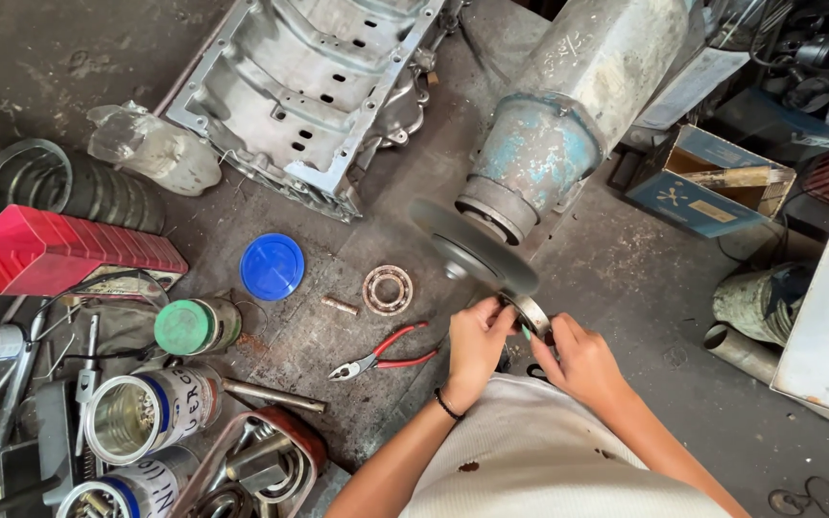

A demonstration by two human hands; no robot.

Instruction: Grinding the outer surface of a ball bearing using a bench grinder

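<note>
Two hands meet at frame centre: our left hand (477, 338) and right hand (578, 357) both pinch a metal ring (530, 312) against the spinning grinding disc (472, 247). We should press lightly, keeping fingers clear.

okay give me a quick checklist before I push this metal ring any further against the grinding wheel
1. Both hands on the metal ring: ok, left hand and right hand pinch it.
2. Ring meets the grinding wheel: ok, at its lower edge.
3. Wheel spinning: cannot tell, though it looks blurred.
4. Fingers clear of wheel: not ok, very close.
5. Gloves: not ok, bare hands.
6. Red-handled pliers out of the way: ok, lying left of the hands.
</note>
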